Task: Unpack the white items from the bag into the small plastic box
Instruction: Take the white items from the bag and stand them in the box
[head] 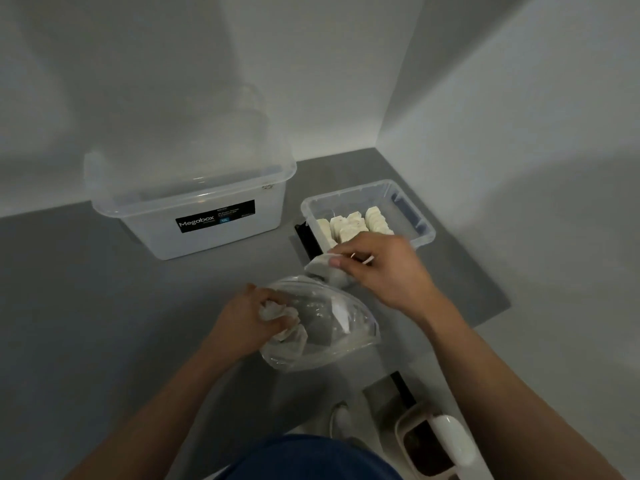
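A clear plastic bag lies on the grey surface in front of me, with some white items still inside. My left hand grips the bag's left side, its fingers closed over crumpled plastic and white items. My right hand holds a white item just above the bag's mouth, pinched between thumb and fingers. Directly behind that hand stands the small clear plastic box, holding several white items stood in rows.
A large lidded clear box labelled Megabox stands at the back left against the wall. A dark narrow object lies left of the small box. Walls form a corner at back right. A beige container sits below, lower right.
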